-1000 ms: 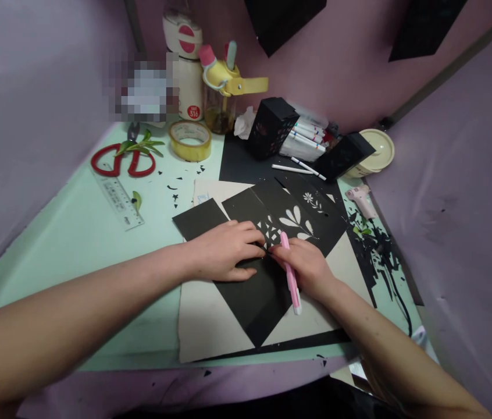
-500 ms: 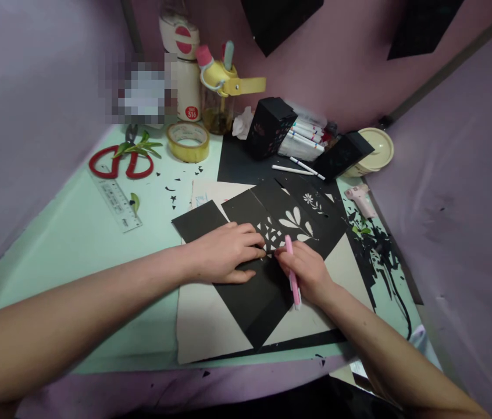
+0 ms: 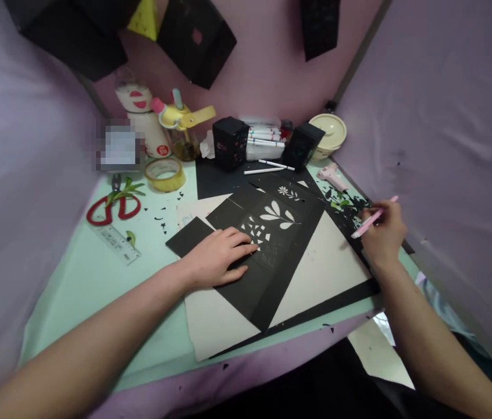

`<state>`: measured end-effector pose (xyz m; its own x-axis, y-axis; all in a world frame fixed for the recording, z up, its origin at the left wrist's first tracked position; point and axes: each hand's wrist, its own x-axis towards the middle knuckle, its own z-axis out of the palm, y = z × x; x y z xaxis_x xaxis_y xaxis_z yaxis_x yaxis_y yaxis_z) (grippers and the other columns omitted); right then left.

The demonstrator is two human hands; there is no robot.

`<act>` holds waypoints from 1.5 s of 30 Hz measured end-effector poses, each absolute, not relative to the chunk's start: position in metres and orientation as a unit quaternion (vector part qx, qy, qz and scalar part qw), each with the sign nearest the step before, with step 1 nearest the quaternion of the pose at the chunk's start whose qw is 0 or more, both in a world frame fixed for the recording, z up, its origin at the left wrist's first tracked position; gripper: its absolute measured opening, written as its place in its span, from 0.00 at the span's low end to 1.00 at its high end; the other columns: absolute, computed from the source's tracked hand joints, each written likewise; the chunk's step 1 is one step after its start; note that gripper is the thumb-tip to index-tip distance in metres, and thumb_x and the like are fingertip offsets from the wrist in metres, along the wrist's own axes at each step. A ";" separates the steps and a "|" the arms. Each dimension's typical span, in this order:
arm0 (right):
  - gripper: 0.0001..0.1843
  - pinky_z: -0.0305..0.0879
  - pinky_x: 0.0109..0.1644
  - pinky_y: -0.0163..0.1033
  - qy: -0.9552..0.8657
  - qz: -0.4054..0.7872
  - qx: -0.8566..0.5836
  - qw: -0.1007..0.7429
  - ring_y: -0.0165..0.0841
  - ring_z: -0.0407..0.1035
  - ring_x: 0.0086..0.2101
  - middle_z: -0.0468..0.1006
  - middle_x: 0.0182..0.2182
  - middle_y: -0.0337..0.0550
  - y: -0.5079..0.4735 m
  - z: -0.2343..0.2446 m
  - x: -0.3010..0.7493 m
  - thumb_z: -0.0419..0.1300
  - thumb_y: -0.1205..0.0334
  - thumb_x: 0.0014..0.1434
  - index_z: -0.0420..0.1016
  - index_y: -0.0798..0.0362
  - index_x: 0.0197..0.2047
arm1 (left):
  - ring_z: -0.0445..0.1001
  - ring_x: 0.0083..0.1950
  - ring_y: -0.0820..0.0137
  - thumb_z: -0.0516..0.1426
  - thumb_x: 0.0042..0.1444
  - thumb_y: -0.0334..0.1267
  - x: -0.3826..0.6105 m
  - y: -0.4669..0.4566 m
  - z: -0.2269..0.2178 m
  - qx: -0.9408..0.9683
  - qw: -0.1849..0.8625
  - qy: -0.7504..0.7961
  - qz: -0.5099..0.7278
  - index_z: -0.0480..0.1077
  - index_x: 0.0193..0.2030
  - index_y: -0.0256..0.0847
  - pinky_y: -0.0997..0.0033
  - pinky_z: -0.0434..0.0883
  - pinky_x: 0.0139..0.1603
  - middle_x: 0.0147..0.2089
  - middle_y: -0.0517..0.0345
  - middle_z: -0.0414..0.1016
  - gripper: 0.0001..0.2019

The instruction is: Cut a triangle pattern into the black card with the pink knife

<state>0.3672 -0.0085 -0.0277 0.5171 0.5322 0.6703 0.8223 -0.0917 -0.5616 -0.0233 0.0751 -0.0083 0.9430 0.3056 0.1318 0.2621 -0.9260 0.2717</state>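
Observation:
My left hand [image 3: 224, 256] lies flat with fingers spread on a sheet of black paper [image 3: 246, 297], its fingertips beside a cluster of small cut-out shapes [image 3: 257, 231]. Larger leaf-shaped cut-outs [image 3: 278, 215] and a small flower cut-out [image 3: 288, 192] show pale in the same sheet. Faint outlines are drawn just right of my left fingertips. Off to the right, my right hand [image 3: 383, 235] is closed around a pink pen-shaped craft knife [image 3: 374, 223], which slants across the fingers. That hand hovers beside the black paper scraps [image 3: 355, 205]; whether its fingertips also pinch a scrap is unclear.
Red-handled scissors [image 3: 115, 210], a clear ruler [image 3: 117, 244] and a tape roll [image 3: 165, 176] lie at left. Bottles [image 3: 185, 145], black boxes [image 3: 230, 142], white markers [image 3: 266, 139] and a lidded bowl [image 3: 328, 135] stand behind. A pink glue gun [image 3: 332, 174] lies right. Fabric hangs both sides.
My right hand has moved from the cut-outs to the right, over the scraps, carrying the pink craft knife. My left hand stays on the black paper. The camera view has shifted.

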 end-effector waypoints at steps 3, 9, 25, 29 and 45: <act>0.09 0.69 0.47 0.43 -0.454 -0.127 -0.719 0.511 0.38 0.77 0.41 0.83 0.40 0.52 -0.013 -0.031 0.354 0.59 0.66 0.58 0.70 0.51 0.44 | 0.65 0.55 0.56 0.52 0.64 0.41 -0.020 0.073 -0.005 0.982 0.102 0.148 0.061 0.65 0.64 0.42 0.55 0.68 0.52 0.59 0.46 0.68 0.22; 0.07 0.73 0.45 0.44 -0.498 0.003 -0.654 0.569 0.37 0.78 0.40 0.82 0.38 0.42 -0.014 -0.022 0.298 0.59 0.63 0.62 0.69 0.47 0.45 | 0.64 0.55 0.56 0.52 0.64 0.40 -0.018 0.073 -0.003 0.982 0.101 0.147 0.057 0.68 0.62 0.47 0.54 0.68 0.52 0.59 0.47 0.66 0.20; 0.09 0.69 0.49 0.45 -0.611 0.214 -0.601 0.468 0.40 0.77 0.43 0.82 0.41 0.43 -0.016 -0.036 0.235 0.58 0.61 0.62 0.70 0.46 0.47 | 0.69 0.52 0.62 0.55 0.63 0.42 -0.022 0.077 -0.007 0.937 0.248 0.176 0.171 0.72 0.48 0.43 0.60 0.68 0.54 0.50 0.50 0.72 0.11; 0.08 0.69 0.49 0.46 -0.579 0.239 -0.601 0.497 0.39 0.77 0.42 0.82 0.39 0.43 -0.014 -0.036 0.236 0.57 0.59 0.62 0.70 0.46 0.45 | 0.72 0.43 0.67 0.53 0.65 0.40 -0.024 0.083 -0.010 0.906 0.265 0.244 0.223 0.69 0.39 0.40 0.66 0.70 0.46 0.41 0.53 0.74 0.08; 0.09 0.71 0.46 0.45 -0.562 0.244 -0.601 0.514 0.39 0.78 0.40 0.83 0.37 0.44 -0.012 -0.036 0.234 0.58 0.57 0.60 0.70 0.49 0.44 | 0.72 0.36 0.69 0.55 0.61 0.39 -0.025 0.085 -0.011 0.864 0.318 0.305 0.244 0.70 0.41 0.40 0.70 0.69 0.38 0.36 0.58 0.74 0.06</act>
